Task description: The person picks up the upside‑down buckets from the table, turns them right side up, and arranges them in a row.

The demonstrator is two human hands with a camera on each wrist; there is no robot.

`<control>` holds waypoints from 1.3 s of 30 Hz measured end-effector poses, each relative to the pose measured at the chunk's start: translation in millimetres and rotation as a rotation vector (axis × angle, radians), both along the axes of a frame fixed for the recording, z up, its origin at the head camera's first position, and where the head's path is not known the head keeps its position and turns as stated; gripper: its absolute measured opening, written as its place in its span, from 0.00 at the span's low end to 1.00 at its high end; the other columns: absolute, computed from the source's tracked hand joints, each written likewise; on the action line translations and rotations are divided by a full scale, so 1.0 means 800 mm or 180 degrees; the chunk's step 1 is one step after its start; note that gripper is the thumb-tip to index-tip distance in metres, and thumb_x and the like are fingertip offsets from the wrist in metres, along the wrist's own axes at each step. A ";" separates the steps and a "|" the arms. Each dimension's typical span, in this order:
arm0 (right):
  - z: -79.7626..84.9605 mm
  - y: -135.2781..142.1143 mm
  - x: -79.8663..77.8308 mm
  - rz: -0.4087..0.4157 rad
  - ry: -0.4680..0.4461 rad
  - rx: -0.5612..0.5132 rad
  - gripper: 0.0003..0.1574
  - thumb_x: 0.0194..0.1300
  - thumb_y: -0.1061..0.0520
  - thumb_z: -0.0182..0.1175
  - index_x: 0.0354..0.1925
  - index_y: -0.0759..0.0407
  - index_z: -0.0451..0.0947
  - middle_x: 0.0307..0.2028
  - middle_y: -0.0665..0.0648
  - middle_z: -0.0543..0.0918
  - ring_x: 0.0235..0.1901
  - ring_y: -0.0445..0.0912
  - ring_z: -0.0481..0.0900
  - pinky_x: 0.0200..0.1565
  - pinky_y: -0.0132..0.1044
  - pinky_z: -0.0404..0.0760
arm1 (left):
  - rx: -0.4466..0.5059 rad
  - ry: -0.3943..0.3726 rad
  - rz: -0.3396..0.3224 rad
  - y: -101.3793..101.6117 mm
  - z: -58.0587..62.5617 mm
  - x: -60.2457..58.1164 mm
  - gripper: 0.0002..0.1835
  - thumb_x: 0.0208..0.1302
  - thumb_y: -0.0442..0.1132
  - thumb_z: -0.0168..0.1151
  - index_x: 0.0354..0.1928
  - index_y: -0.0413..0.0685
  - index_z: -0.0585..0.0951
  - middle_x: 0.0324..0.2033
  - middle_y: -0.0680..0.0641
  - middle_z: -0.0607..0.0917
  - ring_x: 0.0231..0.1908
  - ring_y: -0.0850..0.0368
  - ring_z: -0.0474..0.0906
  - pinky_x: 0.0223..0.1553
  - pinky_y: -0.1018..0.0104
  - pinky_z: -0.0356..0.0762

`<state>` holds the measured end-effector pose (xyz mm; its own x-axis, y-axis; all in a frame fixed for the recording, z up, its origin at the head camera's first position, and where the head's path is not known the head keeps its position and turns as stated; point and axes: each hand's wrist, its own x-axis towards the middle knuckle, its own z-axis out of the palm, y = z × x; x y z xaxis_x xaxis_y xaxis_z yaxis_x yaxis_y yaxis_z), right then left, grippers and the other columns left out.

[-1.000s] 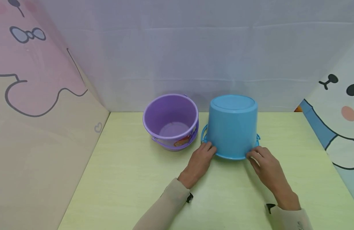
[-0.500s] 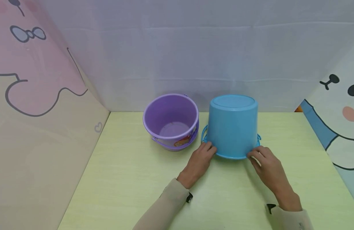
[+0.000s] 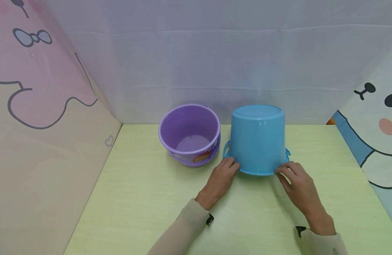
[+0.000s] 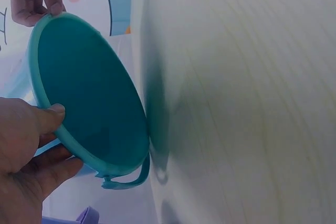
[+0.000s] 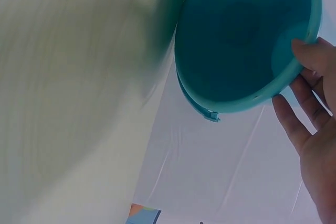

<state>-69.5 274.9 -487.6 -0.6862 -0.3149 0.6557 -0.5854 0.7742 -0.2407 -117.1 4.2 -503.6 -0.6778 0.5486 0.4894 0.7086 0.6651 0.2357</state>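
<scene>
A blue bucket [image 3: 257, 141] is upside down and tilted, its near rim raised off the table; the far rim seems to touch the tabletop in the left wrist view. My left hand [image 3: 219, 181] pinches the rim at the near left, thumb inside and fingers outside. On the near right, my right hand [image 3: 299, 187] pinches the same rim [image 5: 283, 80], its thumb over the inner side. The bucket's handle [image 4: 128, 179] hangs along the far side. To the left, a purple bucket [image 3: 183, 124] stands upright, its mouth facing up, no hand on it.
The pale green table [image 3: 129, 205] runs back to a white cloth wall [image 3: 196, 60]. Side panels with cartoon prints, a pink one [image 3: 46, 71] at left and a white bear one [image 3: 374, 124] at right, bound the table.
The blue bucket's near rim rises very slightly and the bucket tips a little more. Both hands keep their hold, and the purple bucket stays where it was.
</scene>
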 end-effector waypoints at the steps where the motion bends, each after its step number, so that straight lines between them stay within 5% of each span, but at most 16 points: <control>1: 0.001 0.000 0.000 0.0005 0.0001 -0.0026 0.27 0.85 0.45 0.48 0.37 0.61 0.81 0.39 0.59 0.81 0.41 0.56 0.79 0.40 0.45 0.77 | 0.0025 -0.0006 -0.0007 0.000 0.001 0.000 0.04 0.72 0.34 0.68 0.40 0.47 0.81 0.37 0.51 0.77 0.41 0.56 0.78 0.34 0.71 0.81; 3: 0.001 -0.001 0.000 0.0019 0.0022 -0.0060 0.33 0.85 0.41 0.41 0.37 0.61 0.81 0.39 0.59 0.81 0.40 0.56 0.79 0.40 0.44 0.76 | 0.0061 -0.0017 -0.0015 -0.001 0.002 0.000 0.04 0.72 0.34 0.68 0.40 0.47 0.81 0.37 0.51 0.77 0.41 0.56 0.78 0.34 0.71 0.82; 10: 0.004 -0.002 -0.001 0.0019 0.0081 -0.0177 0.32 0.86 0.42 0.44 0.36 0.62 0.82 0.37 0.59 0.81 0.39 0.56 0.78 0.43 0.37 0.73 | 0.0111 -0.0041 -0.0068 -0.003 0.007 0.002 0.05 0.78 0.36 0.61 0.42 0.45 0.84 0.37 0.50 0.78 0.42 0.55 0.79 0.38 0.70 0.83; 21: 0.009 -0.003 0.000 -0.0044 0.0160 -0.0231 0.36 0.86 0.41 0.44 0.36 0.66 0.82 0.37 0.61 0.82 0.39 0.57 0.79 0.58 0.16 0.65 | 0.0281 0.0038 -0.0057 -0.001 0.013 0.002 0.02 0.72 0.31 0.68 0.41 0.45 0.84 0.36 0.50 0.78 0.40 0.56 0.78 0.38 0.72 0.82; 29: 0.011 -0.005 0.001 -0.0106 0.0155 -0.0405 0.37 0.85 0.40 0.46 0.37 0.70 0.82 0.38 0.65 0.81 0.41 0.60 0.78 0.63 0.14 0.60 | 0.0401 0.0025 -0.0067 0.000 0.018 0.003 0.03 0.70 0.31 0.70 0.41 0.46 0.85 0.36 0.50 0.79 0.39 0.55 0.78 0.40 0.72 0.83; 31: 0.010 -0.004 0.001 -0.0125 0.0119 -0.0441 0.29 0.83 0.46 0.51 0.39 0.71 0.82 0.39 0.66 0.81 0.42 0.61 0.78 0.64 0.14 0.59 | 0.0400 0.0034 -0.0062 0.000 0.018 0.003 0.03 0.70 0.31 0.70 0.41 0.46 0.85 0.36 0.50 0.79 0.39 0.56 0.78 0.41 0.72 0.83; 34: 0.009 -0.002 0.000 -0.0190 0.0072 -0.0481 0.05 0.69 0.69 0.69 0.40 0.72 0.82 0.40 0.67 0.81 0.43 0.61 0.77 0.64 0.14 0.59 | 0.0394 0.0044 -0.0056 0.000 0.018 0.002 0.04 0.69 0.31 0.70 0.41 0.46 0.85 0.36 0.50 0.79 0.39 0.56 0.78 0.41 0.72 0.83; 37: 0.008 -0.001 -0.002 -0.0235 0.0055 -0.0541 0.30 0.38 0.88 0.75 0.41 0.73 0.82 0.40 0.68 0.81 0.43 0.62 0.76 0.64 0.15 0.59 | 0.0398 0.0058 -0.0041 -0.001 0.018 0.002 0.04 0.69 0.31 0.71 0.40 0.46 0.85 0.36 0.50 0.79 0.39 0.56 0.78 0.41 0.72 0.82; 39: 0.007 -0.001 -0.003 -0.0251 0.0046 -0.0601 0.32 0.34 0.89 0.75 0.40 0.73 0.82 0.40 0.68 0.81 0.43 0.62 0.76 0.63 0.15 0.59 | 0.0420 0.0055 -0.0042 -0.001 0.017 0.002 0.04 0.68 0.31 0.71 0.40 0.46 0.85 0.36 0.50 0.79 0.39 0.56 0.78 0.41 0.71 0.82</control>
<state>-72.2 274.1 -481.6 -0.6940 -0.1310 0.7080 -0.5291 0.7597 -0.3780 -115.3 3.2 -490.0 -0.6618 0.4876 0.5694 0.7218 0.6197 0.3082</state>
